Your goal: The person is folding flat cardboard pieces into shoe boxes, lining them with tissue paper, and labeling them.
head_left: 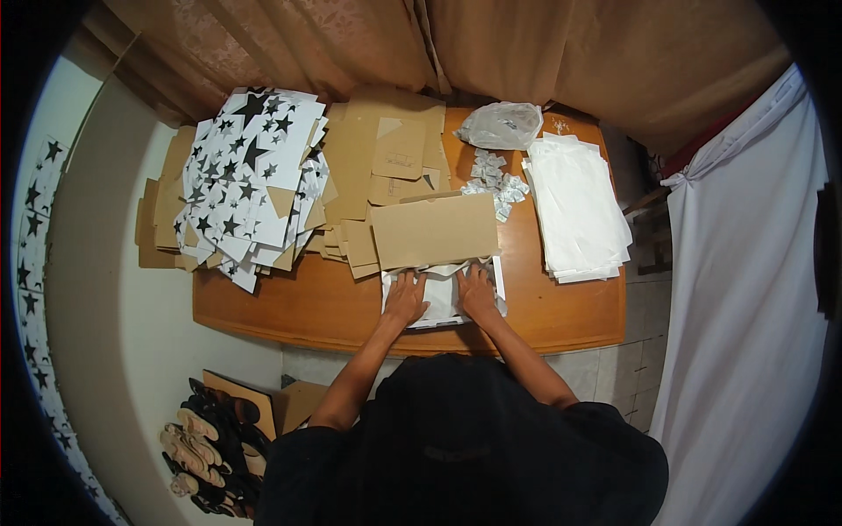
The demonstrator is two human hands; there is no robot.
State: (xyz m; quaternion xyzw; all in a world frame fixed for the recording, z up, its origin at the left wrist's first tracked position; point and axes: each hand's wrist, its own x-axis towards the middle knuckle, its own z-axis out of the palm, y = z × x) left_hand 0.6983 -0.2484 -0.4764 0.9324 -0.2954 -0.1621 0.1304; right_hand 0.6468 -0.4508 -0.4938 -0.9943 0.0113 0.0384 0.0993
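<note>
Open box (500,279) on a wooden table (579,309), left hand (405,299) and right hand (475,294) inside it, fingers loosely spread on white paper (443,296), any pinch impossible to tell, small packets (497,186) behind the box, star-printed cardboard (250,180) to its left, paper stack (579,210) to its right

Tan box lid (434,230), black-starred white cardboard (241,180)

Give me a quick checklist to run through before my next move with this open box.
1. Box lid raised: ok.
2. White paper inside the box: ok.
3. Left hand and right hand clear of the box: not ok, both are on the paper.
4. Small packets out on the table: ok.
5. Anything underneath the paper: cannot tell, it's covered.
</note>
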